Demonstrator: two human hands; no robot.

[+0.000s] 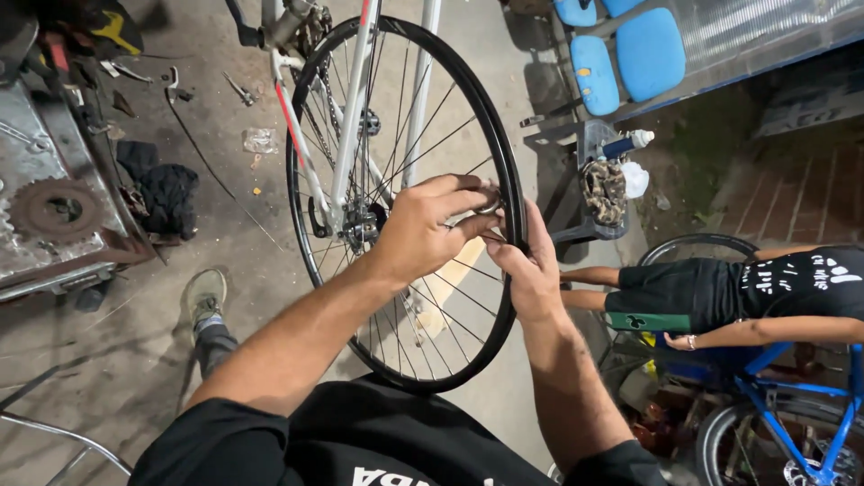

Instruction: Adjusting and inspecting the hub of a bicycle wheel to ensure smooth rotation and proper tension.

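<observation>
The small thing between the hands is hard to see; it looks like a little metal tool [487, 206], mostly hidden by fingers. The left hand [423, 229] has its fingers closed around this tool at the rim of the bicycle wheel [509, 171]. The right hand [531, 270] pinches the rim from the outer side. The wheel stands upright in the white frame [353, 108], and its top is cut off. A blue bicycle [792, 414] stands at the right.

Our 2 hands [477, 243] grip the rim [515, 207]: spokes [405, 135] crowd inward, frame [351, 126] beyond; open floor [504, 54] outward, w/ blue chairs [630, 54] farther.
</observation>
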